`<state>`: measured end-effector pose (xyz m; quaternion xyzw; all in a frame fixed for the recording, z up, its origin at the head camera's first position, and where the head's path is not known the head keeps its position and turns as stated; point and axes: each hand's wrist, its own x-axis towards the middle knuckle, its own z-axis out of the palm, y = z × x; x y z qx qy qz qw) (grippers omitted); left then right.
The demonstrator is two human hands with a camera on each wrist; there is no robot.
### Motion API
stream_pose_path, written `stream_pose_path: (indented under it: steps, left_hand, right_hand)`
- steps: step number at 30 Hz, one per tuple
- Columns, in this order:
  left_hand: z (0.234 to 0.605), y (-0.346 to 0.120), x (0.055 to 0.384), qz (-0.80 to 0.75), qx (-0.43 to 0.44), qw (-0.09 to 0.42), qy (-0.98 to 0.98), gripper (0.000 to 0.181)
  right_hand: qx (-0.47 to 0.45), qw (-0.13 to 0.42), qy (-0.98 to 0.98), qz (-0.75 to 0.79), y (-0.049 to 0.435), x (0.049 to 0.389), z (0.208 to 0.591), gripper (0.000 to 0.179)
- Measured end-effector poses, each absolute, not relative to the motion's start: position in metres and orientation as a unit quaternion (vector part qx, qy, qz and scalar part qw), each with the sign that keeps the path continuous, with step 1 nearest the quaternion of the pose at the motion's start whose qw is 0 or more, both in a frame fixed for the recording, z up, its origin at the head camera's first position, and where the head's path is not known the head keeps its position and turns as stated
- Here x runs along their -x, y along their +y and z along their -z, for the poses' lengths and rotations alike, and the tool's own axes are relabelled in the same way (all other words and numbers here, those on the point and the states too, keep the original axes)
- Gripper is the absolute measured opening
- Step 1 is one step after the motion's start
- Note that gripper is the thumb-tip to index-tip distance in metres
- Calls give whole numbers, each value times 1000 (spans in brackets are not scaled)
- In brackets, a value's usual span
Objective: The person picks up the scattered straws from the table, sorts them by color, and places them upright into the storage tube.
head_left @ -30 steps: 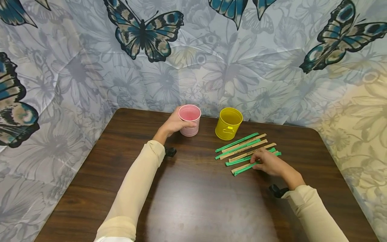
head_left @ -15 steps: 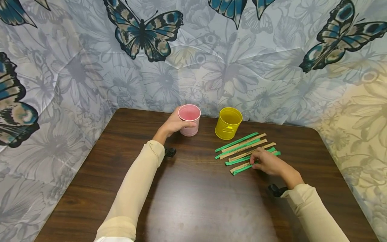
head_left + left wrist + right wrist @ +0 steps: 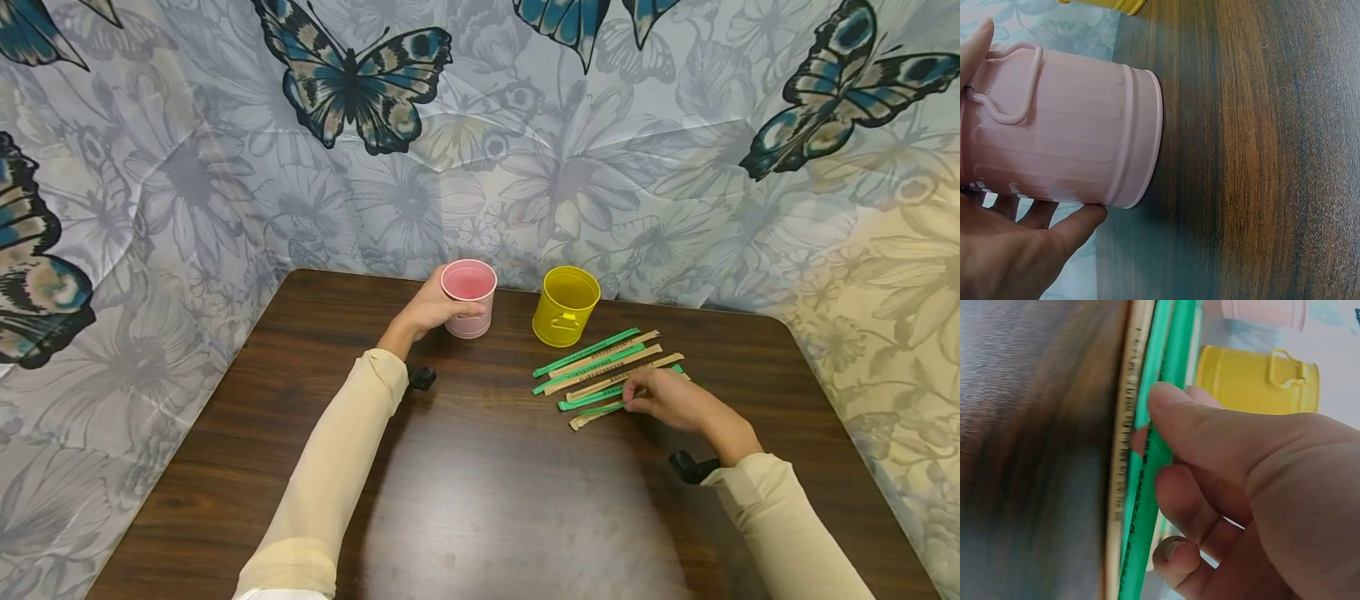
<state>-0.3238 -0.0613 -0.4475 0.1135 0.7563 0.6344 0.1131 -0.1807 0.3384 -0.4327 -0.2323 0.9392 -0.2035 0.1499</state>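
Observation:
My left hand [image 3: 429, 307] grips a small pink bucket [image 3: 480, 321] at the back of the table, thumb on the near side. The left wrist view shows the bucket's wire handle [image 3: 1013, 115] and the fingers along its wall. My right hand [image 3: 678, 404] pinches a green paper-wrapped straw [image 3: 1154, 462] between thumb and fingers, at the near edge of a row of straws. Beside the pinched straw lies a beige wrapped straw [image 3: 1124, 437] with printed letters. The row alternates green and beige, and the right hand covers part of it.
A yellow bucket [image 3: 555, 323] stands upright between the pink bucket and the straws, its handle facing the near side. The brown wooden table [image 3: 487, 500] meets a butterfly-patterned cloth [image 3: 487, 167] at its back edge.
My right hand has drawn the nearest green straw away from its place, baring the beige one beside it. My left hand and the pink bucket stay put.

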Motion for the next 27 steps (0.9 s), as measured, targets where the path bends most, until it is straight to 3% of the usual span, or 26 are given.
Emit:
stream_pose_path:
  steps: [8,14,19,27]
  left_hand:
    - [449,-62,325,-637,-114,113,754,93]
    - [448,-61,327,-637,-113,115,754,94]
    - [449,-61,329,-640,-109,121,751,94]
    - [448,-61,329,-650,-103,131,741,93]
  right_hand:
    - [219,103,946,213,330,180,417,10]
    - [215,51,948,229,320,185,409,23]
    - [227,41,945,232,309,191,401,29]
    - [246,-19,937,245,281,198,387,19]
